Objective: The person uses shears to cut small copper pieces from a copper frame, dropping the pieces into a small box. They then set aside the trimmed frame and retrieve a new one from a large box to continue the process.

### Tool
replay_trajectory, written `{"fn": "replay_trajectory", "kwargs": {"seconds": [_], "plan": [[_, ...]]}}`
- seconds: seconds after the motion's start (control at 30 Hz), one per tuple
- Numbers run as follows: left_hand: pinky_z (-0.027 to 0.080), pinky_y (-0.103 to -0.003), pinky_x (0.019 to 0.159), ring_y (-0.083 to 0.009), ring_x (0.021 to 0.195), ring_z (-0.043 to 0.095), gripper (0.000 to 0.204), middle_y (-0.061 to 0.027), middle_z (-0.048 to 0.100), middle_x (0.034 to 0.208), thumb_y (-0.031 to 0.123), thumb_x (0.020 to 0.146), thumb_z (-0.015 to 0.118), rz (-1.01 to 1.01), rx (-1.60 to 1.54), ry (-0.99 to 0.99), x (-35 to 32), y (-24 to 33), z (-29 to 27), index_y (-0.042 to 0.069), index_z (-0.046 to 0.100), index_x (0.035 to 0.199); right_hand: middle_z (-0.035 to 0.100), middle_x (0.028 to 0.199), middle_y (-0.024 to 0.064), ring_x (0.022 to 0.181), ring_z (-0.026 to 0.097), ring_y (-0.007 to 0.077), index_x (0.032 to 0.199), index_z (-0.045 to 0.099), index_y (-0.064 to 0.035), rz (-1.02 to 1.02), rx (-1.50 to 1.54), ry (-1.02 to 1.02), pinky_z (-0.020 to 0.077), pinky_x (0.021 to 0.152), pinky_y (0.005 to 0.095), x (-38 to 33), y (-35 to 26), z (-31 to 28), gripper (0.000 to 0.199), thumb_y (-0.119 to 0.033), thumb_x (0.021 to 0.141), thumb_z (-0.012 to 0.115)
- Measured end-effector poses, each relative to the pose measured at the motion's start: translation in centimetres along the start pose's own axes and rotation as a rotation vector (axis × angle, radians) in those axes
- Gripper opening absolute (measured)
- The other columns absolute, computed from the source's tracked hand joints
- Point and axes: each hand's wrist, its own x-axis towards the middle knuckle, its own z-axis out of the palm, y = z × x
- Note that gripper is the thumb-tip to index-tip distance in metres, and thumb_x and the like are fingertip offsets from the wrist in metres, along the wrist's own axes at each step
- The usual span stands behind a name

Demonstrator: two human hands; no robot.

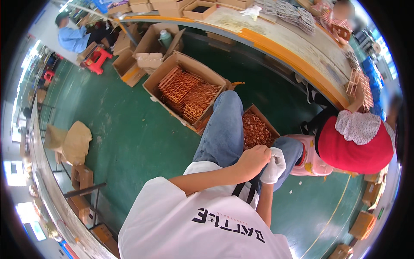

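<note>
My bare left hand [254, 161] is closed, its back toward me and its fingers curled away. It meets my right hand [274, 165], which wears a white glove and is also closed, with the fingers bent. Both are pressed together above my lap, near my right knee. Anything between the fingertips is too small or hidden to make out. Just beyond them, between my knees, stands a cardboard box [264, 118] of small copper-coloured pieces [255, 129]. Farther off to the left, a larger open carton [157, 77] holds stacks of bent copper-coloured tubes [185, 93].
A long workbench [276, 45] with an orange edge runs along the far side, bearing boxes and metal parts. A person in a red garment [355, 140] sits close on my right. Another sits on a red stool [98, 60] at far left. Cardboard boxes [129, 67] stand nearby.
</note>
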Motion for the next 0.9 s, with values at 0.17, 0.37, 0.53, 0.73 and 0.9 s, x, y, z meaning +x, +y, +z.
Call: {"fn": "replay_trajectory", "kwargs": {"seconds": [0.17, 0.37, 0.53, 0.73, 0.9], "plan": [[0.048, -0.037, 0.065, -0.0267, 0.077, 0.057, 0.01, -0.0086, 0.054, 0.079, 0.012, 0.083, 0.059, -0.072, 0.044, 0.151, -0.3, -0.5, 1.0, 0.004, 0.052, 0.083, 0.059, 0.078, 0.0062, 0.072, 0.052, 0.0123, 0.076, 0.055, 0.0022, -0.055, -0.041, 0.04, 0.0431, 0.069, 0.0235, 0.9, 1.2, 1.7, 0.016, 0.013, 0.075, 0.043], [0.049, -0.037, 0.067, -0.0274, 0.079, 0.058, 0.014, -0.0101, 0.054, 0.082, 0.009, 0.081, 0.057, -0.145, 0.05, 0.301, -0.9, 1.0, 2.4, 0.003, 0.054, 0.093, 0.052, 0.07, 0.0011, 0.062, 0.046, 0.0089, 0.073, 0.052, 0.0006, -0.072, -0.103, 0.046, 0.0398, 0.06, 0.022, 1.6, 2.8, 1.6, 0.013, 0.011, 0.077, 0.046], [0.049, -0.038, 0.068, -0.0301, 0.083, 0.058, 0.029, -0.0122, 0.056, 0.086, 0.005, 0.073, 0.059, -0.138, 0.096, 0.169, -0.8, 0.4, 2.9, 0.003, 0.055, 0.101, 0.051, 0.064, 0.0027, 0.06, 0.048, 0.0101, 0.071, 0.054, -0.0015, -0.179, -0.374, 0.137, 0.0404, 0.055, 0.0239, 2.6, 3.5, 2.0, 0.013, 0.01, 0.067, 0.052], [0.05, -0.039, 0.067, -0.0299, 0.081, 0.06, 0.032, -0.0115, 0.059, 0.088, 0.003, 0.075, 0.056, -0.21, 0.052, 0.159, -1.2, -2.2, 1.0, 0.002, 0.057, 0.107, 0.049, 0.058, 0.0099, 0.052, 0.051, 0.0203, 0.063, 0.054, -0.0043, -0.15, -0.523, -0.009, 0.0405, 0.05, 0.0298, 3.4, 4.5, 4.3, 0.006, 0.001, 0.064, 0.056], [0.051, -0.038, 0.065, -0.0274, 0.074, 0.063, 0.022, -0.009, 0.066, 0.082, 0.005, 0.081, 0.055, -0.344, -0.056, 0.087, -1.3, -4.8, -0.1, 0.007, 0.061, 0.102, 0.048, 0.052, 0.0111, 0.046, 0.048, 0.0199, 0.057, 0.05, -0.0035, -0.042, -0.662, -0.012, 0.0375, 0.046, 0.0307, 4.5, 5.8, 4.8, 0.013, 0.007, 0.064, 0.047]]}}
